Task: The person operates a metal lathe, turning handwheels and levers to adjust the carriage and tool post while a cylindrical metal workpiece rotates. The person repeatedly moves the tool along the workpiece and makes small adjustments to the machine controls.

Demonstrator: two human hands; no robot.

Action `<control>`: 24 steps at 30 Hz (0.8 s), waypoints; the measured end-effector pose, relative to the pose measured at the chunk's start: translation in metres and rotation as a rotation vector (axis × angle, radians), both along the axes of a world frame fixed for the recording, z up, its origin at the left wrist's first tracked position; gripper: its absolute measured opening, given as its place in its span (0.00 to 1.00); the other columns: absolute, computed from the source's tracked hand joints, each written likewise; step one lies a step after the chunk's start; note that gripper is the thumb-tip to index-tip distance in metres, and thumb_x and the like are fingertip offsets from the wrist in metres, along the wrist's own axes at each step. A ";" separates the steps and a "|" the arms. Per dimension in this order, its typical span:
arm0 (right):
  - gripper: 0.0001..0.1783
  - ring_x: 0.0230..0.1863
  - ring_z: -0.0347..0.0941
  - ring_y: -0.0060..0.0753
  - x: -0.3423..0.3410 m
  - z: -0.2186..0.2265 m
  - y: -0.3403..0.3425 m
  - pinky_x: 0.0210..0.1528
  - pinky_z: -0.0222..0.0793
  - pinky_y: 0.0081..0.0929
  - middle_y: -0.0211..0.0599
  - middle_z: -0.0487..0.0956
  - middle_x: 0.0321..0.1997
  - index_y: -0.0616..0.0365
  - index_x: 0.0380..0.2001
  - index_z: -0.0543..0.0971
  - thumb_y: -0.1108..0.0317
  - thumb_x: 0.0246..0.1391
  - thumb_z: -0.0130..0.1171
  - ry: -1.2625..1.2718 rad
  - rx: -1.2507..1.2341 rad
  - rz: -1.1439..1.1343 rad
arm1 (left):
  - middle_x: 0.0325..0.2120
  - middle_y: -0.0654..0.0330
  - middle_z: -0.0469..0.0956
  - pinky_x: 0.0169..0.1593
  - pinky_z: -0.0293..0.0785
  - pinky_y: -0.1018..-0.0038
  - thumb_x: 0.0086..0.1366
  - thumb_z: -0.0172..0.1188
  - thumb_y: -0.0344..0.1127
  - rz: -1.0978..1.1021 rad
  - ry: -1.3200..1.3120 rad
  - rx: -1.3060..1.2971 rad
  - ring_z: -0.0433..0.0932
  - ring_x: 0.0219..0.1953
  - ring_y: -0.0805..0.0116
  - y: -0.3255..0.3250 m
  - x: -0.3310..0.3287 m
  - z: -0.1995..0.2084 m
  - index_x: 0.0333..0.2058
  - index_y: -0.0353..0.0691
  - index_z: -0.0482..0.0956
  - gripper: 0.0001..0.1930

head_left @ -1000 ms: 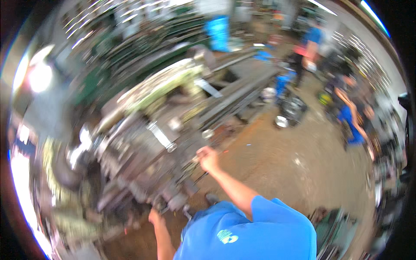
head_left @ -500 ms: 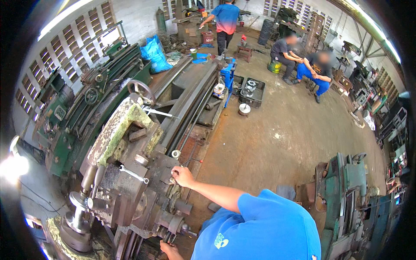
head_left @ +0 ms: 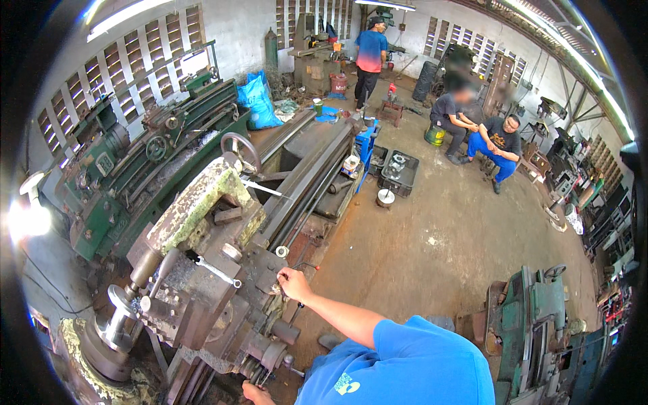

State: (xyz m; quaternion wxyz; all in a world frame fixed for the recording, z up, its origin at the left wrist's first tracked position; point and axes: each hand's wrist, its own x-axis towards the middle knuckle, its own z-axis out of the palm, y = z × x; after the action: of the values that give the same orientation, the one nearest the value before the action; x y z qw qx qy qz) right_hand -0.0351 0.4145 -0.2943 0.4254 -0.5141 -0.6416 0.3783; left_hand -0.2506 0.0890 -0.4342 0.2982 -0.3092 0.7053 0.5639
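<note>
My right hand (head_left: 294,283) is closed round a small handle at the front of the worn metal lathe (head_left: 202,307), its fingers hiding most of that handle. Low at the picture's edge, my left hand (head_left: 257,393) is curled at a lathe handle (head_left: 262,375) by the carriage's round dials; part of this hand is cut off. On top of the carriage lies a combination wrench (head_left: 217,271). Further back, a caliper (head_left: 264,187) rests beside a handwheel (head_left: 241,152). A shiny, stepped round metal piece (head_left: 121,322) sits in the chuck (head_left: 104,361).
Behind stands a green lathe (head_left: 156,147) and a blue sack (head_left: 258,102). Past the bed are a black crate (head_left: 399,173) and a white round container (head_left: 385,197). Two people sit at the right (head_left: 498,145); another stands at the back (head_left: 370,59). A green machine (head_left: 530,324) is lower right.
The view has tilted up, so the scene sits lower and further right. Both hands stay at the same lathe handles. The standing person at the back has turned and lowered an arm.
</note>
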 end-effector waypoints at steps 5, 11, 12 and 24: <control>0.10 0.31 0.80 0.47 0.004 0.005 -0.001 0.36 0.73 0.39 0.50 0.81 0.28 0.60 0.33 0.80 0.64 0.54 0.58 -0.009 -0.131 0.009 | 0.16 0.65 0.68 0.17 0.56 0.74 0.58 0.55 0.45 -0.062 -0.027 0.039 0.63 0.14 0.72 0.001 -0.004 -0.001 0.24 0.45 0.69 0.11; 0.09 0.32 0.80 0.48 0.004 0.004 0.001 0.36 0.73 0.39 0.49 0.81 0.28 0.60 0.32 0.80 0.65 0.53 0.58 -0.003 -0.060 -0.016 | 0.18 0.64 0.69 0.17 0.56 0.74 0.57 0.55 0.43 -0.072 -0.014 0.057 0.64 0.15 0.72 -0.003 -0.006 -0.002 0.24 0.45 0.70 0.10; 0.09 0.32 0.80 0.48 0.003 0.003 0.000 0.36 0.73 0.39 0.49 0.81 0.28 0.60 0.32 0.80 0.65 0.53 0.58 -0.016 -0.037 -0.022 | 0.18 0.64 0.69 0.17 0.56 0.74 0.57 0.55 0.43 -0.079 -0.015 0.061 0.64 0.15 0.72 -0.005 -0.005 -0.001 0.24 0.45 0.70 0.10; 0.05 0.32 0.76 0.32 0.005 -0.030 0.011 0.39 0.71 0.31 0.37 0.81 0.28 0.55 0.30 0.80 0.68 0.57 0.58 0.043 -0.013 0.073 | 0.26 0.58 0.76 0.32 0.72 0.67 0.57 0.59 0.31 0.113 0.152 0.189 0.76 0.28 0.62 0.002 0.011 0.014 0.29 0.37 0.77 0.04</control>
State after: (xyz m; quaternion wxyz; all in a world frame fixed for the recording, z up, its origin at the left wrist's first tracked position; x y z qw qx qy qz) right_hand -0.0299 0.4254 -0.3238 0.4214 -0.4849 -0.6482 0.4088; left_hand -0.2391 0.0907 -0.4198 0.2392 -0.2753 0.6511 0.6656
